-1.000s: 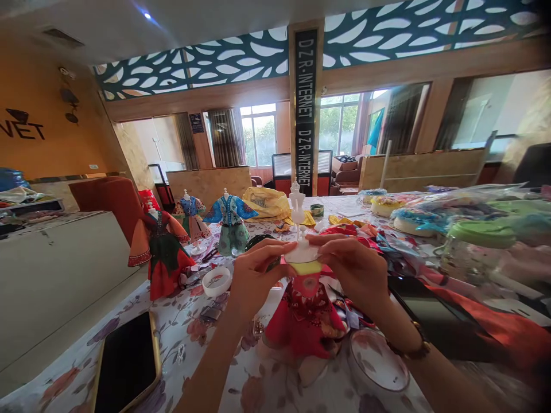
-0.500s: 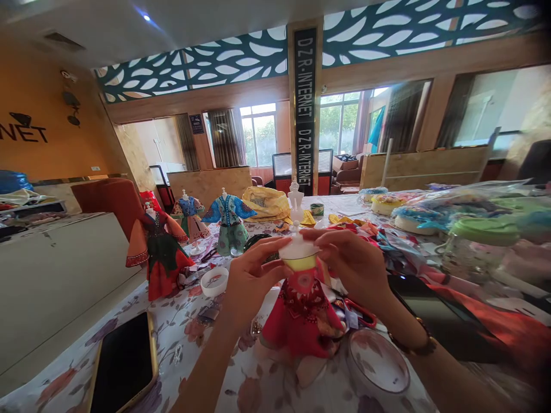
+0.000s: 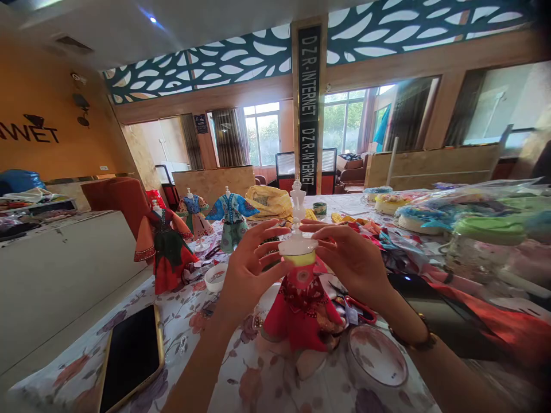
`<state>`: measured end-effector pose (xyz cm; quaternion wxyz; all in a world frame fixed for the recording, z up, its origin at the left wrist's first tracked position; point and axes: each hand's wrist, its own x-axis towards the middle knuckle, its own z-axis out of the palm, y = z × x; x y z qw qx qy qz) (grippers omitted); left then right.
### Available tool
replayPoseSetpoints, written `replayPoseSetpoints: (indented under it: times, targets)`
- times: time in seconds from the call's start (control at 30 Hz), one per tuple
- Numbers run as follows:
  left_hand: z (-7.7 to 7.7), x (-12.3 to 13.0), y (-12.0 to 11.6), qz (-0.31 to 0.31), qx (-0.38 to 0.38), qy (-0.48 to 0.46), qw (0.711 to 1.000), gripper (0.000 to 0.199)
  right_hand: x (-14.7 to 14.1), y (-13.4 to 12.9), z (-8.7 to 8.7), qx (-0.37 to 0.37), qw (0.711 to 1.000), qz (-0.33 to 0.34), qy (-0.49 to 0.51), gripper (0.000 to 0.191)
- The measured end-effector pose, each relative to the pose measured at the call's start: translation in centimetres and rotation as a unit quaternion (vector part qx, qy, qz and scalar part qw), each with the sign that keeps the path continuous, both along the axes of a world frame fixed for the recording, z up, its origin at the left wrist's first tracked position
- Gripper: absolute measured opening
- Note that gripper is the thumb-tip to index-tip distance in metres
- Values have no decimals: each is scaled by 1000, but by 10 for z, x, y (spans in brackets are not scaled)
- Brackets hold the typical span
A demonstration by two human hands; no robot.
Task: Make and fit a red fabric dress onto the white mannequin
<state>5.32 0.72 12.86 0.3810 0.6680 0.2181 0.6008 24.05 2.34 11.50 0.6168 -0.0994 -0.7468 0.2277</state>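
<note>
In front of me stands a small red doll dress point(image 3: 297, 321) with beaded trim and a yellow band point(image 3: 301, 259) at its top. Above the band sits a white round disc point(image 3: 298, 246). A little white mannequin point(image 3: 298, 201) rises in line with the disc; whether they are joined I cannot tell. My left hand point(image 3: 253, 264) curves around the left side of the disc, fingers spread, thumb by the yellow band. On the other side, my right hand point(image 3: 348, 252) has its fingers apart close to the disc. Any light fingertip contact is unclear.
Dressed mannequins, one red point(image 3: 167, 246) and one blue point(image 3: 230, 215), stand at left. A phone point(image 3: 131, 355) lies front left, a white ring point(image 3: 215, 278) behind it. Red-handled scissors point(image 3: 361, 308), a clear round dish point(image 3: 379, 355), a black flat device point(image 3: 443, 315) and fabric scraps lie right.
My fingers have loosened and spread around the white disc, where they were closer on it before. The view has shifted slightly. The red dress stays in place.
</note>
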Motion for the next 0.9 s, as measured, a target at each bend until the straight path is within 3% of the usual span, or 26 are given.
replayPoseSetpoints:
  times: [0.13,0.23,0.37,0.57,0.73,0.9]
  targets:
    - [16,1,-5,67,-11,64,996,35,0,-1,2,-5,1000,1,-7,23]
    - [35,4,-7,133,-32,143,980,45,1,-2,2,-6,1000,-5,-15,21]
    - [55,4,-2,102,-82,245,961,43,3,-2,1,-19,1000,-6,-21,24]
    - [55,3,11,48,-92,253,962,28,3,1,2,-29,1000,-5,-9,27]
    - [54,4,17,78,-62,246,964,38,1,1,3,-53,998,-31,-4,26]
    - [58,0,19,86,-78,277,954,32,-6,1,3,-55,997,-48,4,24]
